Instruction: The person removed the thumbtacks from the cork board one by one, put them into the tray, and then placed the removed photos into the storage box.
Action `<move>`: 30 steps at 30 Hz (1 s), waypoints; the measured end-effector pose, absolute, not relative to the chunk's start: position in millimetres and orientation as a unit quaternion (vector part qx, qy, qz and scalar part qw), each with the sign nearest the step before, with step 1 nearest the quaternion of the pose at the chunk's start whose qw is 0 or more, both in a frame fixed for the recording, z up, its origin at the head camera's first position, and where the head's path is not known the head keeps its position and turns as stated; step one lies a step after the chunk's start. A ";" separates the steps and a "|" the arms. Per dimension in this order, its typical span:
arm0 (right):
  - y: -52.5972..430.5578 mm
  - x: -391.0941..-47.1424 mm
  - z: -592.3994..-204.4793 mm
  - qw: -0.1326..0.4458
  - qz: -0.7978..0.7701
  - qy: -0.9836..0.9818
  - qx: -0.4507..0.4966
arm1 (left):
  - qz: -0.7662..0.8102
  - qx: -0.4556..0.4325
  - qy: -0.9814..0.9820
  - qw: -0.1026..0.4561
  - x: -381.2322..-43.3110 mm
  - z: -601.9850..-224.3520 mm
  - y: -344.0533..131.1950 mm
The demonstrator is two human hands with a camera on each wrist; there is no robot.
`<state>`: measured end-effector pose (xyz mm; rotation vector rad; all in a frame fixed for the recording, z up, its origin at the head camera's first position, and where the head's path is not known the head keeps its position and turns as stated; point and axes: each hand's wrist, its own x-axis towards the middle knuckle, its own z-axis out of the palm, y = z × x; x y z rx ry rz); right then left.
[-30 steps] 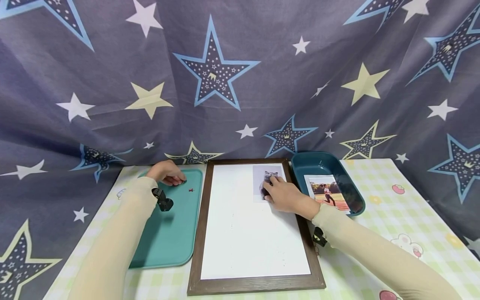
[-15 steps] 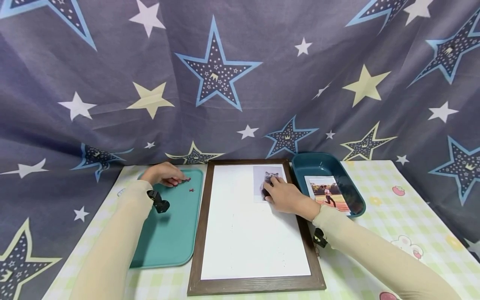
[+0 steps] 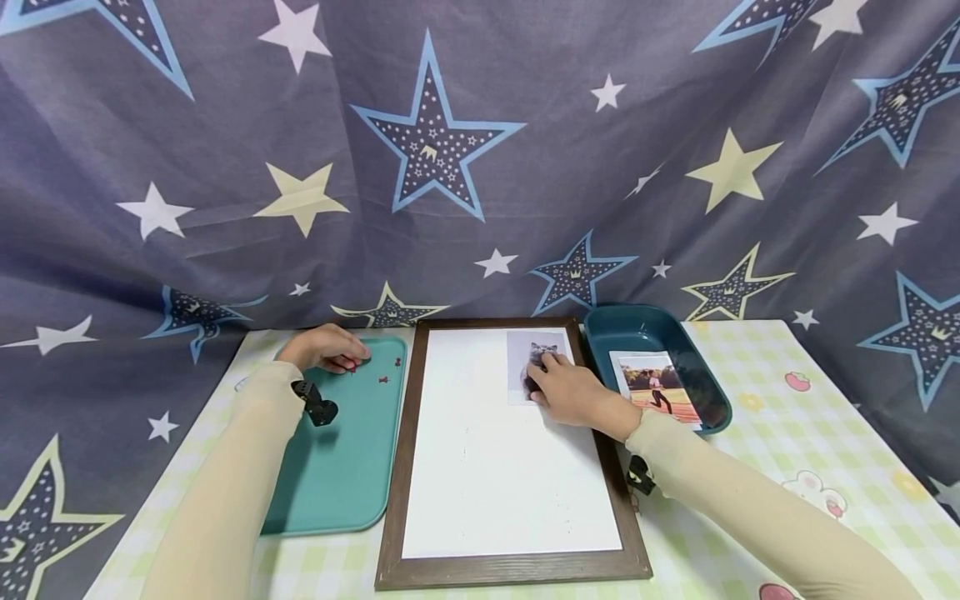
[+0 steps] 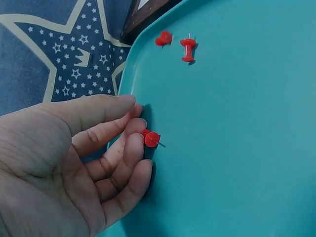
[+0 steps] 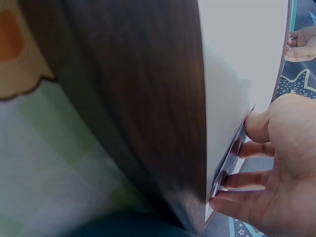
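Observation:
My left hand (image 3: pixel 326 346) is over the far end of the green tray (image 3: pixel 337 467). In the left wrist view its thumb is extended and its fingers are loosely bent. Their tips touch or nearly touch a red push pin (image 4: pixel 152 139) on the tray, without a visible pinch. Two more red pins lie apart from the hand: a tilted push pin (image 4: pixel 164 38) and another push pin (image 4: pixel 188 49). My right hand (image 3: pixel 573 396) rests its fingers on a cat photo (image 3: pixel 517 354), against the upper right of the framed white board (image 3: pixel 465 467). The fingers partly cover the cat.
A dark teal bin (image 3: pixel 693 358) stands right of the board, with a photo of a runner (image 3: pixel 660 387) in it. The checked tablecloth (image 3: pixel 757 467) is under everything. A starry curtain (image 3: pixel 480 250) closes off the back.
A red push pin that was at my left fingertips now lies farther right on the tray, apart from them. The left hand has drawn slightly left; the right hand stays on the photo.

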<state>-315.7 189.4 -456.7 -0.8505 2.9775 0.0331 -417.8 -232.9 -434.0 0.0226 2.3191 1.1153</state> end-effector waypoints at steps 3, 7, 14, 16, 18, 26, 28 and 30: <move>189.5 -315.4 -456.3 0.021 0.013 0.961 -0.275 | 0.417 0.006 0.865 0.280 -417.5 -433.6 -232.8; 189.3 -314.9 -456.3 0.018 0.014 0.961 -0.277 | 0.414 0.004 0.866 0.280 -417.6 -433.6 -232.8; 189.9 -314.5 -456.5 0.016 0.014 0.960 -0.278 | 0.412 -0.001 0.869 0.276 -417.3 -433.8 -230.9; 190.0 -315.0 -457.2 0.016 0.014 0.961 -0.277 | 0.412 -0.002 0.869 0.274 -418.1 -434.5 -230.6; 190.1 -315.1 -457.6 0.016 0.013 0.961 -0.277 | 0.414 -0.006 0.869 0.270 -419.6 -435.4 -230.3; 190.6 -314.1 -456.3 0.016 0.010 0.961 -0.277 | 0.432 -0.006 0.877 0.213 -420.7 -434.0 -223.4; 190.8 -313.9 -455.9 0.017 0.010 0.961 -0.278 | 0.442 0.007 0.875 0.196 -419.2 -430.6 -219.9; 190.8 -314.1 -455.9 0.015 0.009 0.960 -0.279 | 0.457 0.025 0.870 0.182 -418.0 -426.7 -215.0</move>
